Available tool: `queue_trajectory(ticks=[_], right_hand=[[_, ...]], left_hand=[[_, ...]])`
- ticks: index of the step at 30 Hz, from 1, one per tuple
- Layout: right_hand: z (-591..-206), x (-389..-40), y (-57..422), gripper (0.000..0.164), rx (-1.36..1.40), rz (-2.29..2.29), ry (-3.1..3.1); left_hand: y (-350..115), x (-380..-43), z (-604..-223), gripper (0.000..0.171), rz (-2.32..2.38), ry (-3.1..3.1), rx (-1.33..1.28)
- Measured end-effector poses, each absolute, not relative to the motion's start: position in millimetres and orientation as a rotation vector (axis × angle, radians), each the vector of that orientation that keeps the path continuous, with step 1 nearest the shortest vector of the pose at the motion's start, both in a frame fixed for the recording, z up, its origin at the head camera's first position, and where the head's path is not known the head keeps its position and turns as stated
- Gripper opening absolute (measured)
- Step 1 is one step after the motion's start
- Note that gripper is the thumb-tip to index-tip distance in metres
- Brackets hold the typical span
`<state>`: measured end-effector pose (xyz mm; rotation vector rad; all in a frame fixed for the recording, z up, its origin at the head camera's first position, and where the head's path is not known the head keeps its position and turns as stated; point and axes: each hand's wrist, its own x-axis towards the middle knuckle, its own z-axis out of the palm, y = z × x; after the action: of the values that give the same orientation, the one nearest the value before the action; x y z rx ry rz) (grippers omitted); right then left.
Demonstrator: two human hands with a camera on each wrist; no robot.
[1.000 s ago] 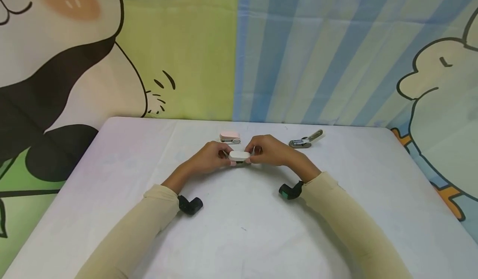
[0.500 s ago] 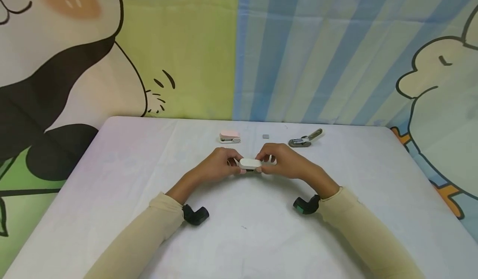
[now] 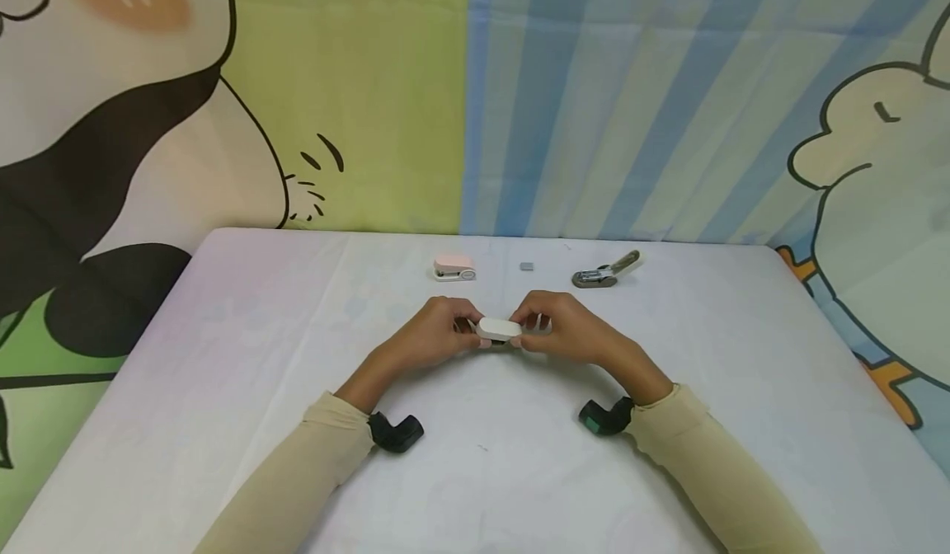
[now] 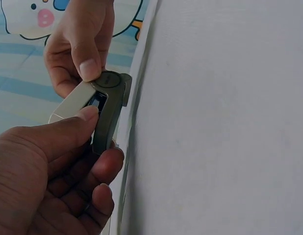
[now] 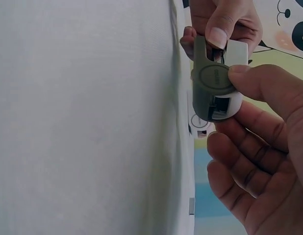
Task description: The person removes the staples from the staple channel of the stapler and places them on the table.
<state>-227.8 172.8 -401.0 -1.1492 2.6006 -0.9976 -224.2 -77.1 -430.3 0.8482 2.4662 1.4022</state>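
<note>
A small stapler (image 3: 499, 329), white on top in the head view, is held by both hands over the middle of the table. The left wrist view shows its dark green-grey side and pale cover spread apart at an angle, with the stapler body (image 4: 109, 110) between the two hands. My left hand (image 3: 435, 335) pinches its free end, the thumb near the dark gap. At the round hinge end, my right hand (image 3: 570, 329) grips it between thumb and fingers. In the right wrist view the stapler's hinge disc (image 5: 215, 77) lies under the thumb's tip.
Beyond the hands stand a pink stapler (image 3: 454, 269), a small grey block like a strip of staples (image 3: 526, 266) and a green-grey stapler (image 3: 604, 274) with its top swung up. The white table (image 3: 475, 455) ends against a printed cloth backdrop (image 3: 371, 125).
Both hands have moved a little right and nearer the person with the stapler. The small grey block, hidden behind the right hand one second ago, is now visible.
</note>
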Motion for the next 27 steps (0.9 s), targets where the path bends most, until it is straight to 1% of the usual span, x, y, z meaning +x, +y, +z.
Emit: queue_trajectory(ticks=[17, 24, 27], right_hand=[[-407, -225, 168, 0.017, -1.109, -1.004, 2.462], [-404, -219, 158, 0.03, -1.198, -0.921, 2.499], [-403, -217, 155, 0.029, -1.221, -0.862, 2.561]], left_hand=[[-79, -223, -439, 0.018, 1.4, 2.352, 0.824], [-78, -224, -441, 0.017, 1.417, 2.338, 0.87], [-78, -224, -440, 0.017, 1.41, 2.339, 0.883]])
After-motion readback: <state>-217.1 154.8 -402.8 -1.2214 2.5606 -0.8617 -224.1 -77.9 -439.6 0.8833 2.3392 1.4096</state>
